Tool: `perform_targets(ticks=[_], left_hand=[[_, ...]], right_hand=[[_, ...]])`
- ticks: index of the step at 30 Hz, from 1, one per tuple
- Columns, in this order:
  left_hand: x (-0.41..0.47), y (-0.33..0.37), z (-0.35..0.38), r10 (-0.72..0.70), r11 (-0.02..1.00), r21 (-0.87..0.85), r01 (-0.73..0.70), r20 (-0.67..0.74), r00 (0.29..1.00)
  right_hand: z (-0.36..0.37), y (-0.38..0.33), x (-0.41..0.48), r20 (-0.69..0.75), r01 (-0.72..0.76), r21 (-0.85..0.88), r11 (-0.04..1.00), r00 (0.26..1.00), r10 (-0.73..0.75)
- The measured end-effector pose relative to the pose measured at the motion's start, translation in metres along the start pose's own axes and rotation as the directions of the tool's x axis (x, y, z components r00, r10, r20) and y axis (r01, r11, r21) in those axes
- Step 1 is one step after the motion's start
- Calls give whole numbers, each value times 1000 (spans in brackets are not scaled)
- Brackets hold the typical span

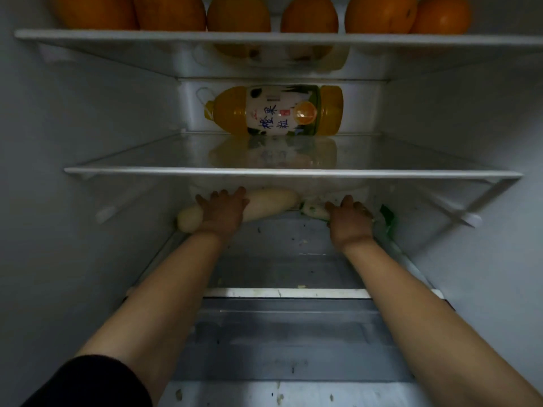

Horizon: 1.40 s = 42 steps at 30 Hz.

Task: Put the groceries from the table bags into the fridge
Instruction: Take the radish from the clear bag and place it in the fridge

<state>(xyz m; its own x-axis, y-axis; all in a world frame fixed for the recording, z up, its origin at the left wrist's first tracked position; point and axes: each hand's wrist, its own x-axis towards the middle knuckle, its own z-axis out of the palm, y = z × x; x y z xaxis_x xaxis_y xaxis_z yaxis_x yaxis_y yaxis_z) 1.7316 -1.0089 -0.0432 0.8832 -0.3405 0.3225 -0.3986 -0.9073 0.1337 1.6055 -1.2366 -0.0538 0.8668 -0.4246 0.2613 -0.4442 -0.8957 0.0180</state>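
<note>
White radish (273, 202) lies crosswise at back of lowest fridge shelf (282, 259), left hand (224, 210) laid over it, fingers curled on top. Right hand (349, 220) presses on a green-and-white bagged item (388, 218) just beside it; grip unclear. Juice bottle (276, 110) lies on middle shelf (291, 171); oranges (238, 13) above.

Oranges (311, 16): six, in a row along the top edge of the frame. Juice bottle (274, 110): orange drink, white label, lying on its side, cap to the left, centre frame. White radish (264, 205): long, pale, lying slantwise, lower centre. Leafy greens (316, 211): pale green-white, just right of the radish.
</note>
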Motion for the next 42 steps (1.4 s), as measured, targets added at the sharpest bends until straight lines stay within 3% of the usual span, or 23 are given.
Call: perform_targets(ticks=[3,9,14,19,24,28,33,36,42], left_hand=[[7,-4,9,39,997,64,-33,-86,996],[8,-11,25,143,965,246,-95,-188,972],[3,-3,22,110,972,221,-83,-111,988],[-32,-2,4,108,993,41,-108,-21,994],[-118,8,-10,67,982,-156,-103,-218,974],[-178,18,-27,29,992,-97,-76,-417,909],[-223,25,-52,-21,991,-119,-57,-565,825],[-249,31,-56,-83,990,-139,2,-574,815],[-311,20,-16,-55,998,-36,43,-450,891]], right_hand=[[8,3,3,11,8,-50,999,1000,-8],[20,9,12,42,59,10,998,997,-59],[21,7,5,66,57,65,996,996,-62],[2,8,-33,-47,18,212,977,999,-8],[-13,2,-106,-225,80,307,948,974,-9],[-25,4,-151,-416,174,318,932,909,-28],[-37,8,-179,-430,259,317,912,897,-105],[-39,9,-186,-412,272,333,903,903,-121],[-38,13,-215,-515,326,406,854,854,-81]])
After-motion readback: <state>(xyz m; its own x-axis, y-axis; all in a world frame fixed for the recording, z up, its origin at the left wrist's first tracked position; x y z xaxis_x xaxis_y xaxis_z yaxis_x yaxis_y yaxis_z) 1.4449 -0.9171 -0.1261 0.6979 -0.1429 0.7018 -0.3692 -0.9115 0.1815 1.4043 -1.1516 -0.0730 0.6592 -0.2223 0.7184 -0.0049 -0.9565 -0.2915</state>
